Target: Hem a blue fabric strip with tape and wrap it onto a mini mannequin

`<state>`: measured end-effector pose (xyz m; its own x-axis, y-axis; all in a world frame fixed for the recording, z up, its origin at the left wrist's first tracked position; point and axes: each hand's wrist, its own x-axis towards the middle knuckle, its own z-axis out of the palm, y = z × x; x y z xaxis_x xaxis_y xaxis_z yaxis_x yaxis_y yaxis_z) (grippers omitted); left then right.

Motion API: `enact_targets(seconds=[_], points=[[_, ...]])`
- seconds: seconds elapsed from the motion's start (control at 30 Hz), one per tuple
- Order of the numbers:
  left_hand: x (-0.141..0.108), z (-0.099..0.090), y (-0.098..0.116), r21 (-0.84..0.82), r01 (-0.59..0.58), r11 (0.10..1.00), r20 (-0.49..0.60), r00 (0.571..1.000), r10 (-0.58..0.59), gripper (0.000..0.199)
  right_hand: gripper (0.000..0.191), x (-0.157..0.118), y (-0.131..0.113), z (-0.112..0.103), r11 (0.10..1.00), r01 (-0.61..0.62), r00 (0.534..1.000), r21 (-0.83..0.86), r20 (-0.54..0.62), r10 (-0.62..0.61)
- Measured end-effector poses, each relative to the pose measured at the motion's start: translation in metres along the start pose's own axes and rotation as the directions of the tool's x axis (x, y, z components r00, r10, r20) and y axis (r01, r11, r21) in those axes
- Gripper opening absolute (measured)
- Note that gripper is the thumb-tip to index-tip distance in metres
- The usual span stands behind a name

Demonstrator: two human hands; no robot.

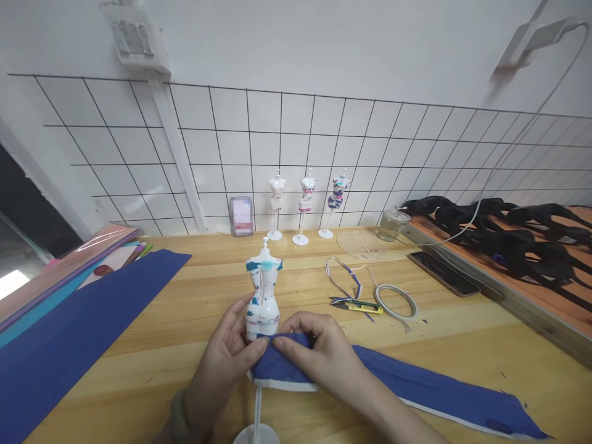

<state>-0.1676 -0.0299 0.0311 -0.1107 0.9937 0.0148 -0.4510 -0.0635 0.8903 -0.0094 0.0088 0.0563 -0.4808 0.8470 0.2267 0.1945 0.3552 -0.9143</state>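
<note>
A small white mannequin (263, 302) with teal and pink smears stands upright on a thin stand with a round base (256, 433). A blue strip (283, 369) with a white lower edge lies against the mannequin's hips and trails to the right beneath my right forearm. My left hand (230, 351) is around the mannequin's left side, its thumb pressing the strip's upper edge at the front. Close beside that thumb, my right hand (319, 348) pinches the same edge between thumb and fingers. The fingertips behind the mannequin and the strip are partly hidden.
Three small mannequins (307, 194) stand by the tiled wall. Yellow-handled snips (365, 306), a tape roll (396, 301), a dark phone (444, 273) and a glass jar (393, 225) are on the right. Blue sheet material (92, 333) covers the left. Black items (522, 228) lie at the far right.
</note>
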Motion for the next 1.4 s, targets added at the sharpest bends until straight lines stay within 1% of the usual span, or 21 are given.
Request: enact_targets(seconds=[0.1,0.17,0.27,0.4,0.63,0.73,0.83,0.93,1.0,1.1,1.17,1.4], points=[[-0.0022,0.0043,0.0038,-0.016,0.013,1.0,-0.033,0.999,-0.014,0.057,0.015,0.0008,-0.0003,-0.0023,1.0,-0.005,1.0,-0.012,0.014,0.005],[-0.0035,0.0069,0.006,-0.031,0.033,0.999,-0.044,0.998,-0.034,0.06,0.015,0.001,-0.0009,-0.0034,1.0,0.017,0.999,-0.003,0.028,-0.017],[-0.0039,0.0068,0.0065,-0.041,0.065,0.997,-0.016,0.998,-0.065,0.063,0.012,0.0012,-0.0011,-0.0044,0.997,0.074,0.996,0.002,0.045,-0.074],[-0.0028,0.004,0.0039,-0.064,0.05,0.997,0.033,0.998,-0.048,0.063,0.008,0.001,-0.0003,-0.0059,0.992,0.124,0.991,-0.005,0.057,-0.123],[-0.0021,0.0058,0.0035,0.001,0.018,1.0,-0.028,0.999,-0.018,0.064,0.011,-0.0022,-0.0049,-0.0095,0.991,0.137,0.985,-0.01,0.111,-0.135],[-0.0014,0.0045,0.002,0.015,-0.003,1.0,-0.016,1.0,0.003,0.063,0.013,-0.0038,-0.007,-0.0103,0.988,0.153,0.976,0.009,0.153,-0.153],[-0.0006,0.0013,0.0006,0.025,-0.01,1.0,0.012,1.0,0.009,0.063,0.012,-0.0045,-0.0076,-0.0105,0.987,0.16,0.972,0.027,0.168,-0.162],[0.0001,-0.0014,0.0007,0.031,-0.005,1.0,0.056,0.998,0.003,0.062,0.01,-0.0045,-0.0065,-0.0095,0.986,0.163,0.973,0.037,0.157,-0.167],[-0.0002,-0.0017,0.0011,0.022,-0.004,1.0,0.081,0.997,0.002,0.062,0.007,-0.0039,-0.0052,-0.0083,0.988,0.152,0.98,0.042,0.125,-0.156],[-0.0017,0.0003,0.0015,-0.006,-0.016,1.0,0.074,0.997,0.016,0.06,0.004,-0.0019,-0.0032,-0.0065,0.991,0.121,0.99,0.049,0.062,-0.124],[-0.0029,0.0023,0.0015,-0.021,-0.015,1.0,0.068,0.998,0.016,0.06,0.005,-0.0006,-0.0025,-0.0058,0.993,0.104,0.993,0.059,0.042,-0.106],[-0.0038,0.0033,0.0009,-0.048,-0.015,0.999,0.094,0.995,0.02,0.059,0.005,-0.0016,-0.0022,-0.0053,0.994,0.076,0.996,0.075,0.034,-0.078]])
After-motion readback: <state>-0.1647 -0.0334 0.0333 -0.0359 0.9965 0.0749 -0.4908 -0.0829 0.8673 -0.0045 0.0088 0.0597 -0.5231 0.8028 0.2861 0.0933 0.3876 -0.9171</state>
